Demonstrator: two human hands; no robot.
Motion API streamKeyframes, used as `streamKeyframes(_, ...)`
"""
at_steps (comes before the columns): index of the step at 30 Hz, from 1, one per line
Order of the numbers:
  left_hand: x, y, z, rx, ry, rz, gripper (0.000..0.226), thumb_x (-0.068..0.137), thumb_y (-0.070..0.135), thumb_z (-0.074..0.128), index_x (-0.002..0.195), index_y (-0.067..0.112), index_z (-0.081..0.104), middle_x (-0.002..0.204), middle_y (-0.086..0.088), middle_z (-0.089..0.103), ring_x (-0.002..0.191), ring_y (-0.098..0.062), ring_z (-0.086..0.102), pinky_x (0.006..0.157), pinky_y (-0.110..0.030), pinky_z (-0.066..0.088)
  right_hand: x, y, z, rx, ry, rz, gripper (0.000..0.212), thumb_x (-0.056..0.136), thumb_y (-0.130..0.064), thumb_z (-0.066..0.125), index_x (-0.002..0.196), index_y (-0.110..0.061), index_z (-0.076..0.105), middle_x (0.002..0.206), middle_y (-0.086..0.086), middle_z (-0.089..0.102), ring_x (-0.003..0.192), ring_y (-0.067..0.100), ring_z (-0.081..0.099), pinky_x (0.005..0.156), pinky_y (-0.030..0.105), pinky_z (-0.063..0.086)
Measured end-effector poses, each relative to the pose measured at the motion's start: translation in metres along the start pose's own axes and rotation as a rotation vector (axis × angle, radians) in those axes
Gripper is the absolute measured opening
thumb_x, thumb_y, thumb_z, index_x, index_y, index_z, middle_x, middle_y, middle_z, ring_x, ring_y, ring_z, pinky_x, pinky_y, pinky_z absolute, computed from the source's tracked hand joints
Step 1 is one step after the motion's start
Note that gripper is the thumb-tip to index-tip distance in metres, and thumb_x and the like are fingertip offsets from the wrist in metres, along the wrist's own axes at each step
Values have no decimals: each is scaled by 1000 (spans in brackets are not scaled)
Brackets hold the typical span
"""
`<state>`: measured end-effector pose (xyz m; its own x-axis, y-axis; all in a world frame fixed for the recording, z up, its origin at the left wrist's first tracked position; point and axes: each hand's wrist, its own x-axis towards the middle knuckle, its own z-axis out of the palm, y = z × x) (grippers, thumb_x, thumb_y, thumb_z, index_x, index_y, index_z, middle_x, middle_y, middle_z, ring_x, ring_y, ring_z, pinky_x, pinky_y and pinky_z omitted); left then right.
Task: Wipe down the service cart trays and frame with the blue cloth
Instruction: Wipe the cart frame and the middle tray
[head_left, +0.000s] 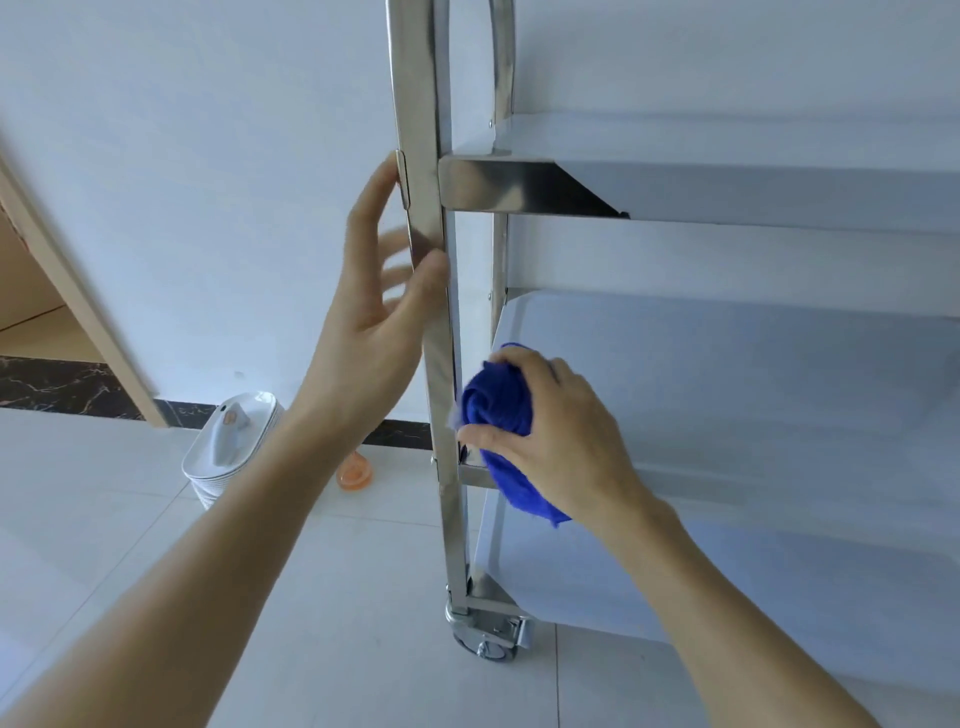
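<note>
A stainless steel service cart fills the right half of the head view, with an upright frame post (421, 104) running from top to floor. My left hand (374, 312) rests against this post below the upper tray (727, 192), thumb in front, fingers spread behind it. My right hand (561, 436) grips a bunched blue cloth (501, 410) and presses it against the post at the left corner of the middle tray (753, 374). The lower tray (571, 571) shows beneath my right forearm.
A caster wheel (485, 636) carries the cart's near corner on the pale tiled floor. A stack of white plates (228, 452) with an object on top and a small orange item (354, 474) stand on the floor by the white wall. A wooden door frame (78, 291) slants at left.
</note>
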<state>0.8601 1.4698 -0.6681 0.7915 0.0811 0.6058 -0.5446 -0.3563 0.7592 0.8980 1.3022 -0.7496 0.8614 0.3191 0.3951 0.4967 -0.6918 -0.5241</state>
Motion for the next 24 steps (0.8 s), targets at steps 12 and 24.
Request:
streamKeyframes(12,-26,-42,13,342,-208,-313,35,99,28,56,125,19,35,92,5,67,76,-9,63,74,-33,55,-18,12,62,-713,142,-212,66,65,-69,79,114,-28,61,107,7,64,84,29,60,79,42,49)
streamKeyframes(24,-26,-43,27,312,-200,-311,24,101,17,48,112,5,30,91,-17,63,73,-20,57,68,-40,48,-68,116,-30,-764,239,-215,54,73,-48,78,123,-30,66,116,2,66,100,33,61,87,47,46)
